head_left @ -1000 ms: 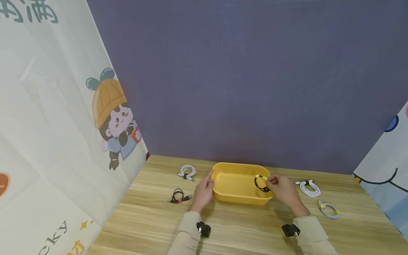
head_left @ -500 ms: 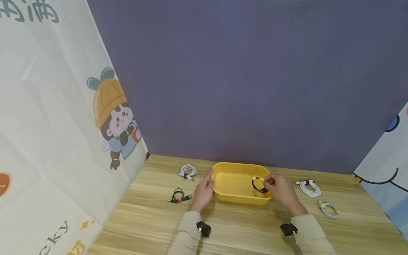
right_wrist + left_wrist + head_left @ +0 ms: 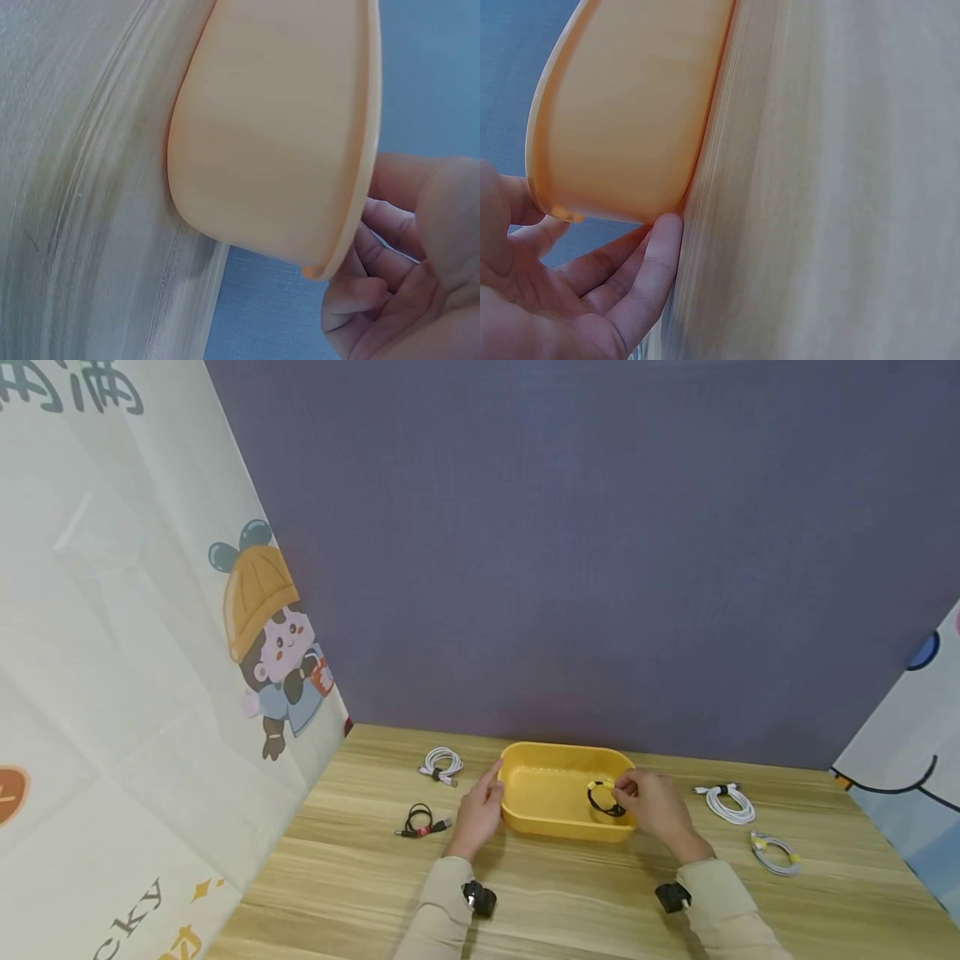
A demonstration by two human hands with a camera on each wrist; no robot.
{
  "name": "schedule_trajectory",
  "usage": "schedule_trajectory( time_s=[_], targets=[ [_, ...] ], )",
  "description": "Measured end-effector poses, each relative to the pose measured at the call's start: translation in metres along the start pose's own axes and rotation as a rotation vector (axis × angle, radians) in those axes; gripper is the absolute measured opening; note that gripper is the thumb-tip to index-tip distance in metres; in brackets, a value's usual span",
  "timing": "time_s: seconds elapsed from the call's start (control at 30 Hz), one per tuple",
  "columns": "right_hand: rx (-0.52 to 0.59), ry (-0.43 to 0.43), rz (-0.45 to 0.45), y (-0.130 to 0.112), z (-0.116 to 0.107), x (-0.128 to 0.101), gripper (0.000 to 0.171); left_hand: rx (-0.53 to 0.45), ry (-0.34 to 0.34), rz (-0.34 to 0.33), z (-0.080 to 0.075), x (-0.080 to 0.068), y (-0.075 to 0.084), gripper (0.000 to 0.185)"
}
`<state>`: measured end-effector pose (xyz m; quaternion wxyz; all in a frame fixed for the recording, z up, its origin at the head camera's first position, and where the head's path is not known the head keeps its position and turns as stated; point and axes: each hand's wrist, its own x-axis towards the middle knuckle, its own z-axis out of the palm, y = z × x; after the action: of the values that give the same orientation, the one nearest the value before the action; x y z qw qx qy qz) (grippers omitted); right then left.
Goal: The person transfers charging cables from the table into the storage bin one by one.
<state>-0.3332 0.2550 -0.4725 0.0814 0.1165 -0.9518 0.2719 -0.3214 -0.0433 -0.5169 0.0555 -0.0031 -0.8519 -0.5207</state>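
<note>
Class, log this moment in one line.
left hand: touches tray at left end; right hand: pinches black cable, in or over tray; table: four other cables

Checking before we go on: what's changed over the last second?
The right hand and the black cable it pinches shifted left, toward the middle of the yellow tray. Nothing new was gripped or let go. The tray, the left hand and the four other cables stayed put.

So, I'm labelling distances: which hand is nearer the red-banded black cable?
Left. The left hand is just right of the red-banded black cable, at the left end of the yellow tray; the right hand is farther, at the tray's right end.
</note>
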Motion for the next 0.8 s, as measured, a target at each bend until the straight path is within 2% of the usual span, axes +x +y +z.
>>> schedule_trajectory(
  time_s=[0.8],
  targets=[
    [-0.070, -0.084, -0.021, 0.0069, 0.0076, 0.0071, 0.005, 0.026, 0.024, 0.030, 0.0082, 0.0015, -0.0027, 0.046]
  ],
)
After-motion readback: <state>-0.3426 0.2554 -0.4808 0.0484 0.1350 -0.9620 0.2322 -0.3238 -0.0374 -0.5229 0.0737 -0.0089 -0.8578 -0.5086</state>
